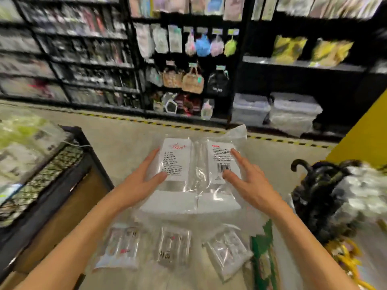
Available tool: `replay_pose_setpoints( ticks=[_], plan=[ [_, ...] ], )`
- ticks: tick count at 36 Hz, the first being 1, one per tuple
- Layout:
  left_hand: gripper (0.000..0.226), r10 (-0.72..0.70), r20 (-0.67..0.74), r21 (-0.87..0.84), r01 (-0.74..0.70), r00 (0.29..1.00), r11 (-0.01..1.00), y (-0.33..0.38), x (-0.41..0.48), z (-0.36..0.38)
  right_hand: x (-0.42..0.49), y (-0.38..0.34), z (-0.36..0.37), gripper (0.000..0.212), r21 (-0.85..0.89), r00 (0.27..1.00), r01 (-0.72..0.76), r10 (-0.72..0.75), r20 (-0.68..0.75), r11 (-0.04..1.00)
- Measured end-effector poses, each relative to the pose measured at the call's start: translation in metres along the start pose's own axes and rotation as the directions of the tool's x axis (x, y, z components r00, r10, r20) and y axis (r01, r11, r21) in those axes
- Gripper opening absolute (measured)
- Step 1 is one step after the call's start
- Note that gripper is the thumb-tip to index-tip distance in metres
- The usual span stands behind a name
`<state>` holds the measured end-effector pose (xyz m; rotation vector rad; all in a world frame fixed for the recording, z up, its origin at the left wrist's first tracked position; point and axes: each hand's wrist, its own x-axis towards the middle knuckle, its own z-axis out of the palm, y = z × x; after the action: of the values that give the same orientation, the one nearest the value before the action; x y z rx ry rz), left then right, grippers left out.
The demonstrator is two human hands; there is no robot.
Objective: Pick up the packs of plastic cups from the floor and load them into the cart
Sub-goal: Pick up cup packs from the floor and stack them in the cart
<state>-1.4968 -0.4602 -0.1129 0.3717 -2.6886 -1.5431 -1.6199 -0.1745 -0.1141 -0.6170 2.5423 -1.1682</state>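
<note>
We see both forearms entering from the bottom corners. Left hand and right hand sit mid-frame, palms facing, fingers straight, thumbs pointing inward.

We hold a clear plastic pack of white cups, printed labels up, level between our left hand and right hand. Three smaller clear packs lie in a row on the floor; the black wire-mesh cart stands left.
</note>
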Motion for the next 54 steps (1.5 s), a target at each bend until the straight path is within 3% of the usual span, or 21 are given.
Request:
replay_pose_setpoints(
  ticks=[9,17,23,29,34,39,44,50,54],
  plan=[
    [0.069,-0.053,-0.267,-0.081,0.032,0.962,0.996,0.049,-0.070,-0.070,0.024,-0.106,-0.011,0.070,0.042,0.963,0.231,-0.234,0.130,0.972],
    [0.072,-0.218,-0.541,-0.250,0.092,0.813,0.964,0.038,-0.156,-0.081,0.050,-0.164,0.034,0.069,0.108,0.835,0.398,-0.408,0.370,0.911],
    [0.071,-0.346,-0.693,-0.277,0.210,0.632,0.938,0.029,-0.242,-0.078,0.031,-0.221,0.091,0.067,0.152,0.649,0.551,-0.535,0.541,0.821],
    [0.075,-0.444,-0.780,-0.359,0.265,0.442,0.895,0.021,-0.344,-0.076,-0.017,-0.278,0.167,0.071,0.253,0.449,0.614,-0.594,0.667,0.748],
    [0.074,-0.464,-0.852,-0.400,0.269,0.245,0.876,0.011,-0.435,-0.074,-0.078,-0.328,0.232,0.068,0.383,0.225,0.650,-0.648,0.728,0.656],
    [0.084,-0.504,-0.863,-0.482,0.228,0.044,0.846,-0.006,-0.540,-0.070,-0.159,-0.383,0.302,0.073,0.492,0.027,0.667,-0.678,0.734,0.559],
    [0.067,-0.492,-0.863,-0.504,0.252,-0.113,0.826,-0.014,-0.650,-0.060,-0.261,-0.428,0.365,0.069,0.563,-0.148,0.667,-0.654,0.742,0.488],
    [0.070,-0.486,-0.798,-0.589,0.288,-0.356,0.755,-0.020,-0.760,-0.048,-0.383,-0.468,0.432,0.066,0.629,-0.302,0.636,-0.607,0.735,0.446],
    [0.071,-0.464,-0.774,-0.607,0.294,-0.431,0.739,-0.028,-0.821,-0.038,-0.447,-0.489,0.472,0.066,0.684,-0.394,0.585,-0.584,0.710,0.437]
  ],
)
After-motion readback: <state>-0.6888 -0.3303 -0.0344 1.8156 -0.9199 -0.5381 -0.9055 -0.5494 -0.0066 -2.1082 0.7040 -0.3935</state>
